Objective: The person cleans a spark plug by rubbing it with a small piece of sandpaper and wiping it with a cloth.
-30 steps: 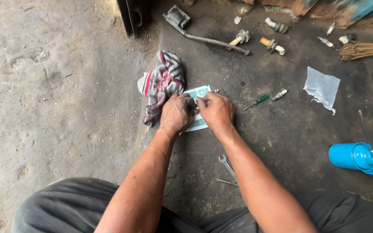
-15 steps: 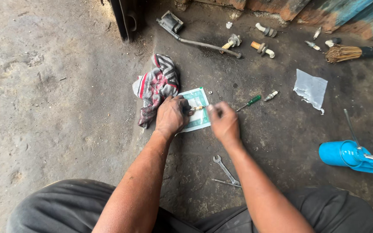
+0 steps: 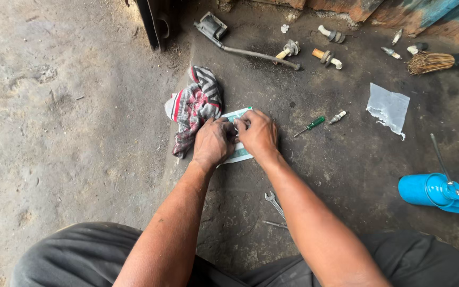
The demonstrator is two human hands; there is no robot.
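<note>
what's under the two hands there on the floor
A pale green and white sheet lies flat on the dark floor beneath the left hand and right hand. Whatever the fingertips pinch between them is covered.

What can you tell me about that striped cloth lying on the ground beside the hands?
The striped cloth is a crumpled rag of soft woven fabric, patterned in red, white, grey and black bands. It lies bunched in a heap on the dusty concrete floor, one end trailing toward the person. It looks worn and soiled. Its right edge sits against the left hand and the pale green paper under both hands.
</note>
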